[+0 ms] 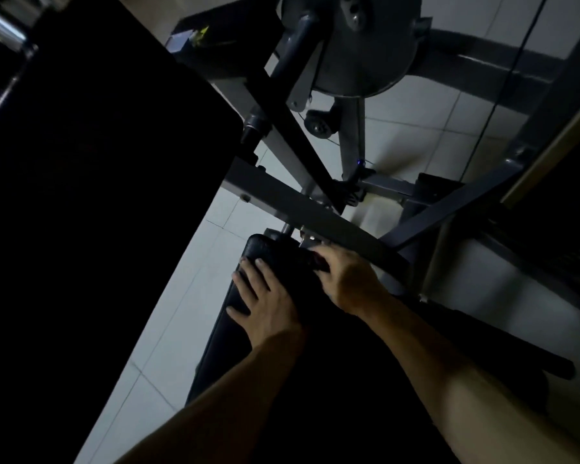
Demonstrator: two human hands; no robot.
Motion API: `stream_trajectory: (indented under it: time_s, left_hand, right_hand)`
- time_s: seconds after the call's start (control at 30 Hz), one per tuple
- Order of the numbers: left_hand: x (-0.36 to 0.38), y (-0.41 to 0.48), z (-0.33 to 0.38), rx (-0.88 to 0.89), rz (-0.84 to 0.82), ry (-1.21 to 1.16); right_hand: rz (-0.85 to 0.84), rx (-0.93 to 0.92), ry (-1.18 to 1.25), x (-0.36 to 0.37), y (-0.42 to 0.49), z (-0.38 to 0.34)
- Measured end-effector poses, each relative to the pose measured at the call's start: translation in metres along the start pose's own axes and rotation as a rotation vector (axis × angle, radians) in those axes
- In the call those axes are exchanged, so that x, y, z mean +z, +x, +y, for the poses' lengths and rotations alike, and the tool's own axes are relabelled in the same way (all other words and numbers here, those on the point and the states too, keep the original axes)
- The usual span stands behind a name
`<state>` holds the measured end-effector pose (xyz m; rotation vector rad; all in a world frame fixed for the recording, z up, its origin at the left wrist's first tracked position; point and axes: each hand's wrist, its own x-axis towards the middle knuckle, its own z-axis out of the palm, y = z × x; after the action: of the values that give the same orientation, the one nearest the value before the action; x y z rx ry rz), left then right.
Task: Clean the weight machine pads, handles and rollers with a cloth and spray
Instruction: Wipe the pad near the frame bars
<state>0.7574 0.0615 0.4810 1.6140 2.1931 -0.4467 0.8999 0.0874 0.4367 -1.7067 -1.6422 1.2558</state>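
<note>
A long black seat pad (265, 247) of the weight machine runs from the bottom middle up to its rounded far end. My left hand (268, 303) lies flat on the pad's left side with its fingers spread and holds nothing. My right hand (345, 279) is at the pad's far right corner. Its fingers curl over something dark (318, 262) there. It is too dim to tell whether that is a cloth or the pad's edge. No spray bottle is in view.
A large black back pad (98, 162) fills the left, with a chrome-ended roller (4, 31) at the top left. Grey frame bars (315, 212) cross just beyond my hands. A round pulley housing (359, 45) and a thin cable (503, 78) hang above pale floor tiles (181, 296).
</note>
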Motion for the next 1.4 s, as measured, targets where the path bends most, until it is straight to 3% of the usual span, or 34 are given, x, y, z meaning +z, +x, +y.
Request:
stream_trajectory:
  time_s: [0.13,0.23,0.33,0.43,0.5,0.57,0.63,0.73,0.83,0.93,1.13,1.2,1.27,1.33,1.4]
  left_hand:
    - [0.003,-0.002,0.003,0.009,-0.003,0.050]
    - [0.006,-0.001,0.003,0.006,0.027,0.067]
    - [0.009,0.002,0.000,0.004,0.064,0.048]
    - [0.007,-0.003,-0.005,0.020,0.059,0.019]
    - [0.004,-0.009,-0.005,0.039,0.056,0.001]
    - [0.009,-0.019,-0.002,0.116,0.101,0.004]
    - [0.024,-0.037,0.007,0.309,0.138,0.088]
    - [0.058,-0.070,0.031,0.573,0.034,0.208]
    - [0.082,-0.084,0.052,0.604,-0.017,0.236]
    - [0.090,-0.080,0.052,0.564,0.005,0.278]
    - [0.095,-0.077,0.056,0.552,0.010,0.362]
    - [0.093,-0.079,0.057,0.562,-0.001,0.368]
    - [0.092,-0.080,0.057,0.565,0.000,0.375]
    - [0.092,-0.080,0.056,0.577,0.007,0.379]
    - [0.092,-0.079,0.053,0.604,0.032,0.358]
  right_hand:
    - [0.013,0.082,-0.017,-0.015,-0.032,0.023]
    - [0.124,-0.082,0.040,0.010,0.006,-0.021]
    - [0.034,-0.071,0.018,0.015,0.032,-0.047]
    - [0.041,-0.096,0.028,0.002,0.003,-0.002]
    - [0.000,0.024,-0.013,-0.013,-0.034,0.042]
    - [-0.025,0.126,-0.061,-0.032,-0.069,0.087]
    - [-0.067,0.228,-0.025,-0.055,-0.103,0.115]
    - [-0.046,0.259,-0.021,-0.062,-0.113,0.116]
    - [0.078,0.091,-0.005,-0.043,-0.078,0.080]
    - [0.025,0.035,-0.028,-0.032,-0.058,0.070]
    - [0.014,0.374,-0.117,-0.064,-0.143,0.145]
    - [0.093,0.549,-0.138,-0.070,-0.175,0.165]
    - [0.295,0.665,-0.108,-0.069,-0.199,0.176]
    - [0.515,0.548,-0.027,-0.062,-0.212,0.174]
    - [0.536,0.335,0.104,-0.043,-0.218,0.160]
